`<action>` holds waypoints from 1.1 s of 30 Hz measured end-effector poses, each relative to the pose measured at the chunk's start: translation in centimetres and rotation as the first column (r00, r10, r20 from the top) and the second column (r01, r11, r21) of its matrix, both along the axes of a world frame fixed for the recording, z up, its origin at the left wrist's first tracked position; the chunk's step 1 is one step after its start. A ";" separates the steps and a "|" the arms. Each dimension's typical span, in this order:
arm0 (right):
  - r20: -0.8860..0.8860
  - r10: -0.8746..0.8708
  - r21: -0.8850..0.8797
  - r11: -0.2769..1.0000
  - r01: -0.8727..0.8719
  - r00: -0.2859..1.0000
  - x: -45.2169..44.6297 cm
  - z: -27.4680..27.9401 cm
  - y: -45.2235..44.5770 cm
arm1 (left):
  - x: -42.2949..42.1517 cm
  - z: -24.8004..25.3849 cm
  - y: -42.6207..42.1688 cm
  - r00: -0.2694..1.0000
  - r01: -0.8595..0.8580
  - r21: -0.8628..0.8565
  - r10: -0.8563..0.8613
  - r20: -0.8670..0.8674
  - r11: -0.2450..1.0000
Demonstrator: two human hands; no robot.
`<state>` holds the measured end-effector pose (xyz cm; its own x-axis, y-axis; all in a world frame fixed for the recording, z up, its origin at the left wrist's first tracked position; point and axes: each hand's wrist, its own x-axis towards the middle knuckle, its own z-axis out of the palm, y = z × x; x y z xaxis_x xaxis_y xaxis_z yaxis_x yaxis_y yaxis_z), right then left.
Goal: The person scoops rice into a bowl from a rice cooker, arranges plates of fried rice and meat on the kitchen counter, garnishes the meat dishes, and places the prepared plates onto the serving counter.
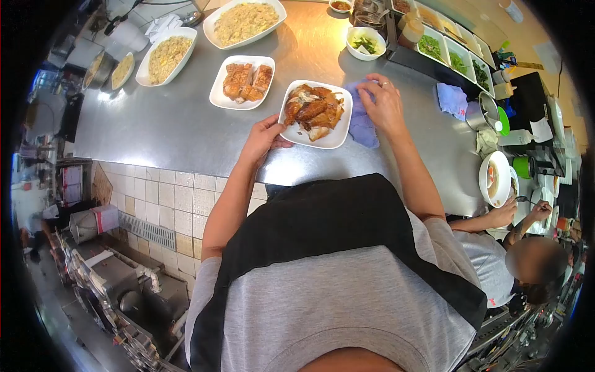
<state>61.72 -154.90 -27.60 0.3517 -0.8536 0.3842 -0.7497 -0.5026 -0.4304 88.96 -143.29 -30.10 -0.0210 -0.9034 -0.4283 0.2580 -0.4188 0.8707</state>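
Note:
A square white plate [339, 137] with browned, cut-up roast meat [316, 111] rests on the steel counter in front of me. My left hand [265, 137] grips its lower left edge. Right of the plate, my right hand [383, 105] is over a folded blue cloth [362, 124], its fingers curled; whether they pinch the cloth is unclear. A second white plate with sliced browned meat [246, 82] stands to the upper left of the first.
Dishes of fried rice [243, 23] stand at the back left. A bowl of greens [365, 43] and a topping rack [427, 59] are at the back right. A co-worker [489, 248] works at the right, near a white bowl [494, 180].

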 end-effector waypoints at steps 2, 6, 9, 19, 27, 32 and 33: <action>0.095 0.026 0.114 0.993 -0.037 0.995 1.3 0.5 -0.4 | -0.4 -0.1 -0.4 1.000 0.013 -0.003 -0.013 -0.009 1.000; 0.026 0.078 0.129 0.988 -0.081 0.997 2.9 0.3 -1.1 | -0.8 -0.1 -0.6 0.999 0.013 -0.016 -0.013 -0.031 1.000; -0.028 0.076 0.159 0.985 -0.071 0.997 3.7 0.2 -1.5 | -0.7 -0.3 -0.5 0.999 0.012 -0.015 -0.013 -0.031 1.000; -0.103 -0.078 0.022 0.997 0.080 0.992 0.2 1.0 0.6 | -0.3 -0.1 -0.5 0.998 0.022 -0.013 -0.023 -0.057 1.000; -0.255 0.113 0.091 0.992 -0.093 0.960 -6.5 0.0 4.6 | -1.2 0.2 -1.5 0.999 -0.002 -0.034 0.000 -0.051 0.999; -0.260 -0.240 0.050 0.964 0.261 0.935 -10.5 4.2 -1.9 | -2.3 -1.2 -2.7 0.980 -0.043 -0.061 0.030 -0.195 0.997; -0.152 -0.250 -0.089 0.967 0.239 0.956 -11.5 4.7 -3.8 | -2.6 -1.1 -2.6 0.969 -0.078 -0.071 0.059 -0.239 0.994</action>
